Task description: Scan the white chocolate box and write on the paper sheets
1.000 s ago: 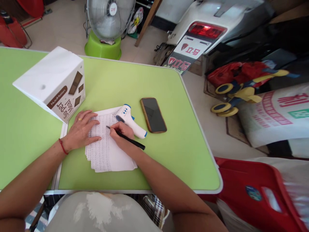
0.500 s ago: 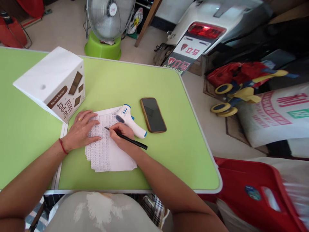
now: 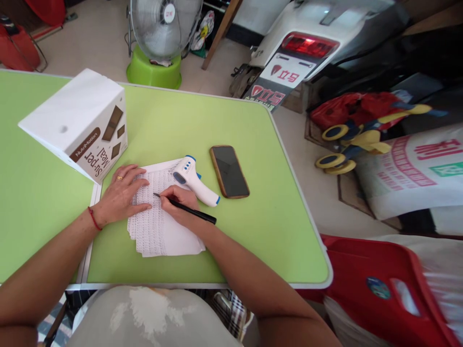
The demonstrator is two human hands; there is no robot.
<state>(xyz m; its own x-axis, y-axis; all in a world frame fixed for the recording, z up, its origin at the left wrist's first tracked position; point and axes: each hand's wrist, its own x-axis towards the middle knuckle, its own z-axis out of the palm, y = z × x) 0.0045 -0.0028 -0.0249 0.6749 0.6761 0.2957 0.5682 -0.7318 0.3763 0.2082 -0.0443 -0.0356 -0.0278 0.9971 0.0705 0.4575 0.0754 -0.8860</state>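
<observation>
A small stack of white paper sheets [image 3: 181, 236] lies on the green table, its top sheet covered with rows of handwriting on the left and middle. My left hand [image 3: 121, 195] rests flat on the stack's left edge, fingers apart, a ring and a red wrist cord on it. In a writing grip, my right hand [image 3: 179, 202] holds a black pen [image 3: 193, 210], its tip at the written lines. Just beyond that hand, a white and blue infrared thermometer [image 3: 197, 183] lies partly over the paper's upper right corner.
A phone in a brown case [image 3: 229, 171] lies right of the thermometer. A white box [image 3: 77, 120] stands at the left. Past the green table [image 3: 253, 241] are a fan [image 3: 164, 29], a white scooter [image 3: 289, 53] and a red chair [image 3: 376, 284].
My right hand and the pen have shifted slightly left, the tip moving a little left and down on the sheet. My left hand has stayed put.
</observation>
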